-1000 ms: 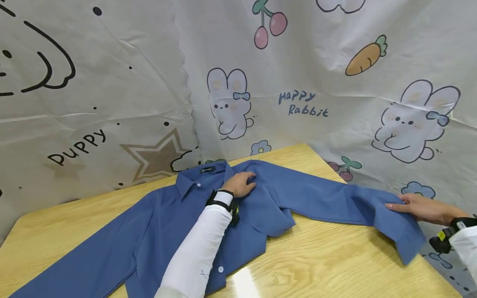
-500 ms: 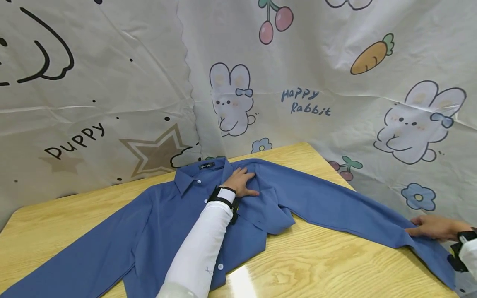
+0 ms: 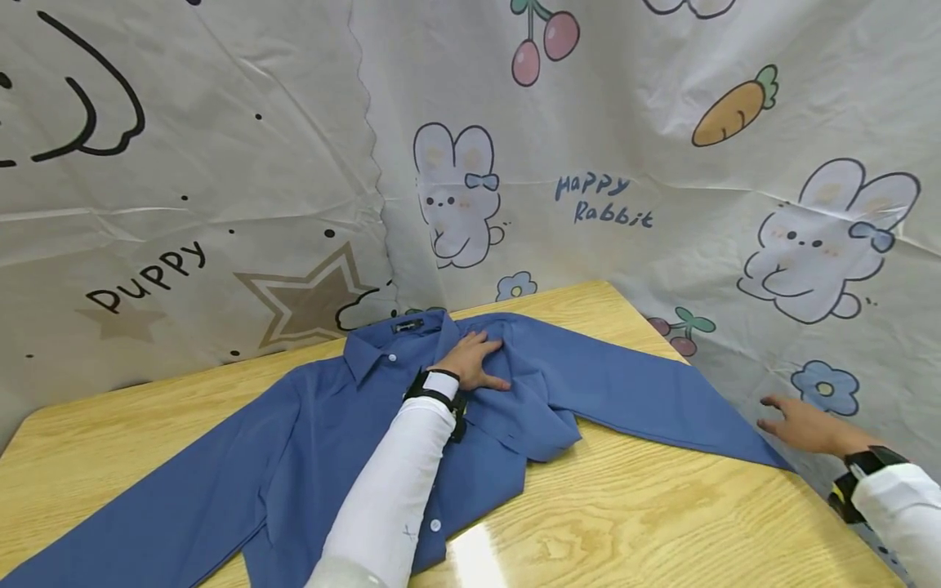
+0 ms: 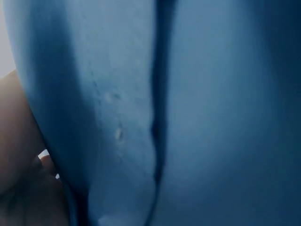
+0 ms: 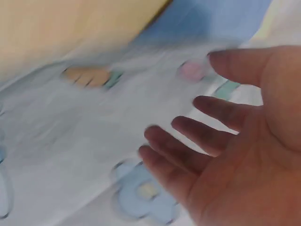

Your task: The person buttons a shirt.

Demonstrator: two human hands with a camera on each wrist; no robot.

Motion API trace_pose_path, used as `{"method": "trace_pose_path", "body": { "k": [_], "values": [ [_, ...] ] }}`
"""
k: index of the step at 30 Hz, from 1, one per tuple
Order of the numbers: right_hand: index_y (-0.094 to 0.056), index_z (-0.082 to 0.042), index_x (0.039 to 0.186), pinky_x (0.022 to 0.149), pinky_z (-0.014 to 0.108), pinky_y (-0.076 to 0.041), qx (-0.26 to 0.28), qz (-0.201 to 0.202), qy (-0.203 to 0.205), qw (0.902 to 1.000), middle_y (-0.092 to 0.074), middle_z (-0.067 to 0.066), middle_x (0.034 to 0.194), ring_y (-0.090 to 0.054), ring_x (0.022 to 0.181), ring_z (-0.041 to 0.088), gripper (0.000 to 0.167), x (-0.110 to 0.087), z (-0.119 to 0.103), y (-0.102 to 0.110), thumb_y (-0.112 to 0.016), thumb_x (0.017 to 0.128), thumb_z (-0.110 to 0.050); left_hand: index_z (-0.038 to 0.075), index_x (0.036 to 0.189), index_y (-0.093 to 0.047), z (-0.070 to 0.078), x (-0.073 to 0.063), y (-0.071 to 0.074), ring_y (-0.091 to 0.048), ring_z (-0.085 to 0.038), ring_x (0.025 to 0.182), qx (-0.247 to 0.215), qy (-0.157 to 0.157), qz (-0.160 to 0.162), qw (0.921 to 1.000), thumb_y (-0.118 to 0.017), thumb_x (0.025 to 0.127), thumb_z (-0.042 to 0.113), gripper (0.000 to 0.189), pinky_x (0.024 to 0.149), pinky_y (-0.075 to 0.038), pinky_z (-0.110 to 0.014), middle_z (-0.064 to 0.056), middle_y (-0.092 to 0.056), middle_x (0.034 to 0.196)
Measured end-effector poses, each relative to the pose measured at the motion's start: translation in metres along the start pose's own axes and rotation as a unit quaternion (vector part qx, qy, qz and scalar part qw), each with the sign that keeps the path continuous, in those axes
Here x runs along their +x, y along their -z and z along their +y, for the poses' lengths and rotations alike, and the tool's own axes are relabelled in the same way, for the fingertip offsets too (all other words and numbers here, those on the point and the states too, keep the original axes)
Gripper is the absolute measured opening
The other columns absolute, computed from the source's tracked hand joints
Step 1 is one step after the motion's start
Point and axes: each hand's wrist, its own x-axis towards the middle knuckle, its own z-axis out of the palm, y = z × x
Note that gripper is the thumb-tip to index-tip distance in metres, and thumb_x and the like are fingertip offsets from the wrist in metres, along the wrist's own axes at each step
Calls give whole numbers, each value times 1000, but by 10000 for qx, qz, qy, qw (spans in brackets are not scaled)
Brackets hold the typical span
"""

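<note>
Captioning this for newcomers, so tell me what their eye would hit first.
Probably the blue shirt, spread across the wood-grain table, one sleeve reaching its right edge. Behind stands a pale backdrop with cartoon rabbits. Next come the left hand, on the shirt's upper front, and the right hand, beside that sleeve.

White glare streaks the table (image 3: 647, 523); both wrist views are blurred.

The pale wood-grain tabletop (image 3: 625, 523) carries a blue shirt (image 3: 345, 441), spread front up. Its sleeves (image 3: 632, 388) extend either side of the collar (image 3: 363, 365), one reaching the tabletop's edge (image 3: 631, 312).
</note>
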Motion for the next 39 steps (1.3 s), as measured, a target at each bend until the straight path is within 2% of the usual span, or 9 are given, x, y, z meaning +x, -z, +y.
{"method": "trace_pose_path", "body": {
  "k": [7, 9, 12, 14, 17, 24, 29, 34, 39],
  "values": [
    [-63, 2, 111, 77, 44, -50, 506, 687, 1567, 9840, -62, 16, 108, -62, 94, 31, 21, 15, -87, -3, -59, 95, -10, 11, 142, -46, 0, -10, 0, -29, -31, 137, 192, -234, 510, 9982, -72, 82, 47, 74, 111, -21, -41, -15, -37, 147],
    [-65, -4, 109, 71, 35, -51, 762, 432, 2091, 9740, -64, 7, 102, -63, 86, 19, 18, 14, -108, -4, -57, 97, -13, 12, 142, -46, 3, -16, 4, -32, -30, 136, 147, -424, 666, 9968, -67, 87, 45, 67, 111, -23, -41, -15, -38, 147],
    [-65, -6, 110, 65, 28, -50, 1158, -329, 2791, 9527, -64, 0, 94, -62, 78, 13, 19, 18, -147, -12, -54, 99, -17, 12, 141, -47, -5, -44, 19, -33, -30, 136, 45, -513, 899, 9946, -59, 94, 41, 57, 109, -26, -41, -15, -38, 147],
    [-64, -6, 114, 64, 27, -48, 1189, -737, 2965, 9447, -63, -3, 90, -59, 75, 10, 23, 20, -168, -18, -53, 100, -20, 13, 141, -47, -11, -66, 30, -34, -29, 135, 35, -467, 1042, 9935, -57, 96, 39, 53, 108, -28, -42, -14, -38, 147],
    [-59, -3, 121, 63, 26, -43, 795, -830, 2948, 9486, -59, -8, 88, -53, 72, 4, 32, 21, -191, -27, -54, 99, -25, 13, 140, -49, -25, -104, 44, -36, -29, 134, 109, -316, 1361, 9901, -56, 97, 37, 49, 107, -30, -44, -12, -41, 145],
    [-54, -10, 127, 57, 26, -37, 59, -236, 2818, 9592, -50, -14, 76, -45, 63, 1, 40, 30, -220, -45, -61, 94, -32, 12, 129, -59, -68, -211, 55, -48, -27, 122, 214, 0, 2078, 9779, -60, 95, 30, 39, 98, -40, -45, -9, -54, 130],
    [-58, -11, 114, 49, 28, -29, -356, 521, 2442, 9677, -43, -10, 68, -40, 57, 7, 31, 27, -235, -49, -66, 86, -21, 14, 108, -68, -89, -291, 46, -58, -18, 93, 162, 265, 2499, 9678, -65, 92, 22, 18, 78, -48, -36, -1, -61, 101],
    [-61, -12, 119, 49, 28, -29, -390, 567, 2502, 9658, -42, -10, 73, -39, 59, 7, 42, 26, -238, -54, -73, 82, -26, 26, 89, -67, -97, -356, 28, -56, -6, 78, -403, 787, 2046, 9748, -66, 91, 34, 8, 68, -47, -28, 15, -56, 85],
    [-61, -7, 125, 51, 26, -34, -390, 48, 2739, 9610, -45, -8, 83, -42, 64, 6, 46, 30, -240, -60, -73, 83, -20, 22, 107, -67, -91, -392, 5, -53, -13, 97, -586, 1292, 916, 9856, -74, 78, 44, 37, 81, -46, -39, 11, -55, 104]
  ]
}}
